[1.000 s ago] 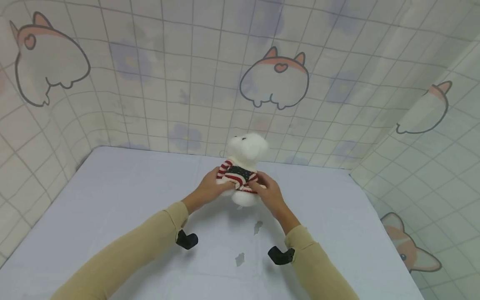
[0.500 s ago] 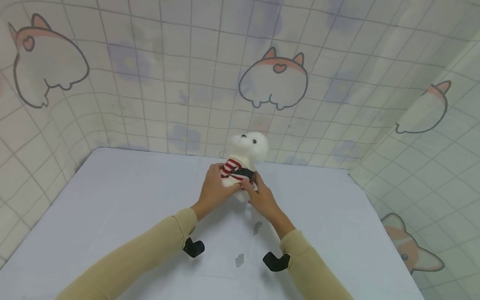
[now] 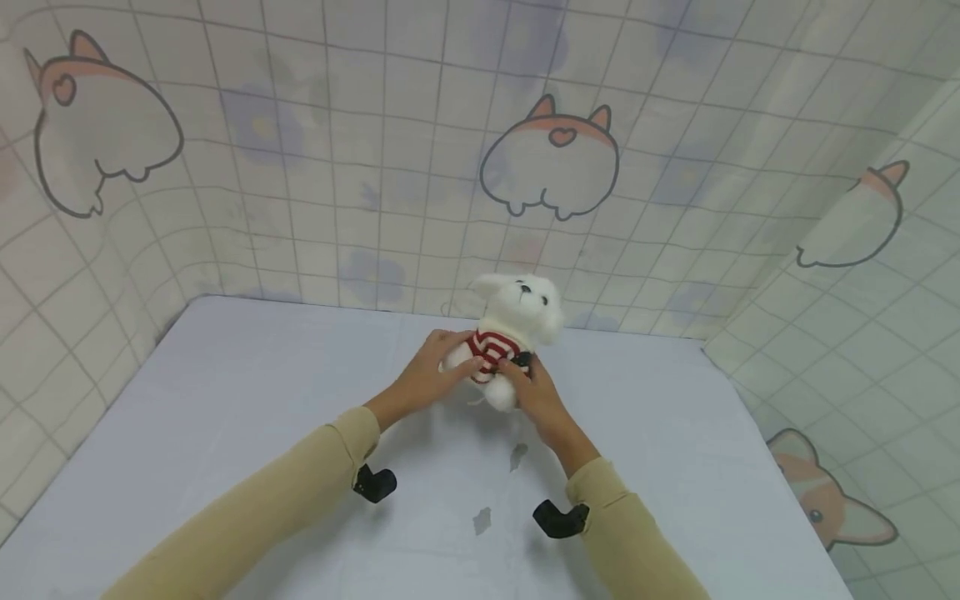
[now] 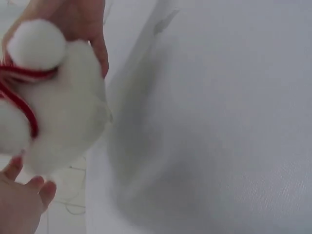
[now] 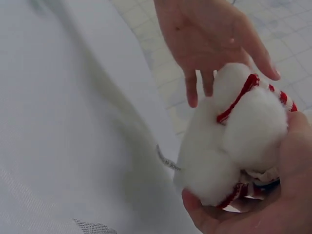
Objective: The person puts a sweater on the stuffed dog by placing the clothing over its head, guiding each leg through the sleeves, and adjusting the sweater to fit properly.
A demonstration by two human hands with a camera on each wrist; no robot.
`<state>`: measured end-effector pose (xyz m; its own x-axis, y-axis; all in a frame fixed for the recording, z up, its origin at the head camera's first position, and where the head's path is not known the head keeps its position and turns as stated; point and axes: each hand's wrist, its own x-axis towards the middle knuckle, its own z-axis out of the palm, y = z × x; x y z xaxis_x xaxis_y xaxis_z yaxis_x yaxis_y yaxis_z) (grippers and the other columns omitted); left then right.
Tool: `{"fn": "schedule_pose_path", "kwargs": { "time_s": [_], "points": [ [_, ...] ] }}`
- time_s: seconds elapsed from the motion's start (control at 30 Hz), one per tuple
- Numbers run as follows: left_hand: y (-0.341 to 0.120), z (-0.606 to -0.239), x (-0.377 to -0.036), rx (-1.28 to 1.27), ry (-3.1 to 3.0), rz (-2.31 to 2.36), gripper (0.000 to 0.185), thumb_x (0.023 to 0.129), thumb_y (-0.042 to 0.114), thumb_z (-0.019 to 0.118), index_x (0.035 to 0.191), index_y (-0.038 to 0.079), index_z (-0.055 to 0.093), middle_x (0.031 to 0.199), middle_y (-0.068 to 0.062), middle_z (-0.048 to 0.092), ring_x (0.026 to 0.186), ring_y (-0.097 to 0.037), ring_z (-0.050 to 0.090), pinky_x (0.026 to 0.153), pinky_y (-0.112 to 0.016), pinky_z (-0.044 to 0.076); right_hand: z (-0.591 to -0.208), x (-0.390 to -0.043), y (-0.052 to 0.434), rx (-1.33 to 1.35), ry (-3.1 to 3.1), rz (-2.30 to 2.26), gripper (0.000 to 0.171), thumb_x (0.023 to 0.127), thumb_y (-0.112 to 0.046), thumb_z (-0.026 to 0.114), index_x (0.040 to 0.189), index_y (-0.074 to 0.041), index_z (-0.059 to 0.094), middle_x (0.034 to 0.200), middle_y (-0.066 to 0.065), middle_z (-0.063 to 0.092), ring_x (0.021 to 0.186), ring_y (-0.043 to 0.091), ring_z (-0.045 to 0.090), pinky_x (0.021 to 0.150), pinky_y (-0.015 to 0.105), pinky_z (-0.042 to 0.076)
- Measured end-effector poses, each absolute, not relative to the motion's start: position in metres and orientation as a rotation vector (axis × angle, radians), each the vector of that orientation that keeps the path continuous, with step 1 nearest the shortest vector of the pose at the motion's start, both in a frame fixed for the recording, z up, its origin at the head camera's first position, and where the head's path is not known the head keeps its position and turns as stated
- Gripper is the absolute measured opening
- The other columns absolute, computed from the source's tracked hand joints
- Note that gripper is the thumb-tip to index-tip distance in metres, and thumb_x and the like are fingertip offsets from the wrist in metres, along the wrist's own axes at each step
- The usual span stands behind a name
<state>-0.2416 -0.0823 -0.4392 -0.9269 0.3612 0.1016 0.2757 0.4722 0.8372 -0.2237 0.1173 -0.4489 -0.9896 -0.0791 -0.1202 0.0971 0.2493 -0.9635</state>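
Observation:
A white plush dog [image 3: 517, 312] in a red-and-white striped knit sweater is held up near the table's back edge, face toward the head camera and head tilted right. My right hand [image 3: 543, 408] grips its lower side, thumb on the front; the right wrist view shows those fingers [image 5: 197, 212] curled round it. On the other side, my left hand [image 3: 427, 375] touches the dog with extended fingers, its palm spread in the right wrist view. Round white paws [image 4: 36, 44] and the underside face the left wrist camera. A small printed label [image 5: 168, 161] sticks out from the bottom.
The table [image 3: 300, 375] has a pale cover with two grey patches [image 3: 482, 521]. A checked curtain [image 3: 420, 167] with cartoon corgis hangs behind and at both sides. Black wrist-worn pieces [image 3: 561, 519] jut from beneath the tan sleeves [image 3: 285, 500].
The plush dog has turned from facing left to facing the head camera, and its head has shifted right. My left hand moved inward, then back out to the left.

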Motion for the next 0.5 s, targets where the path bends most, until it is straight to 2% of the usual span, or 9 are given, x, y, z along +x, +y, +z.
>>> {"fn": "schedule_pose_path", "kwargs": {
  "time_s": [0.1,0.23,0.5],
  "points": [
    [-0.088,-0.440,-0.247,0.568,2.451,1.575,0.055,0.098,0.051,0.047,0.147,0.029,0.039,0.149,-0.007,0.036,0.137,-0.028,0.037,0.108,-0.056,0.036,-0.448,-0.225,0.121,0.020,2.316,-1.864,0.058,0.097,-0.045,0.050,0.148,-0.025,0.031,0.141,0.008,0.050,0.120,0.026,0.054,0.093,0.039,0.049],
    [-0.094,-0.440,-0.251,0.559,2.283,1.690,0.048,0.101,0.048,0.043,0.145,0.030,0.040,0.151,-0.004,0.039,0.139,-0.029,0.038,0.107,-0.057,0.038,-0.448,-0.225,0.125,-0.023,2.344,-1.857,0.061,0.096,-0.043,0.054,0.149,-0.023,0.032,0.142,0.007,0.049,0.121,0.024,0.052,0.096,0.038,0.048],
    [-0.103,-0.450,-0.253,0.691,2.232,1.801,0.048,0.097,0.026,0.059,0.142,0.016,0.044,0.148,-0.007,0.045,0.142,-0.024,0.036,0.118,-0.045,0.029,-0.457,-0.228,0.133,-0.137,2.333,-1.833,0.065,0.089,-0.040,0.068,0.147,-0.025,0.041,0.141,0.001,0.053,0.123,0.023,0.054,0.100,0.040,0.048]
  ]
}}
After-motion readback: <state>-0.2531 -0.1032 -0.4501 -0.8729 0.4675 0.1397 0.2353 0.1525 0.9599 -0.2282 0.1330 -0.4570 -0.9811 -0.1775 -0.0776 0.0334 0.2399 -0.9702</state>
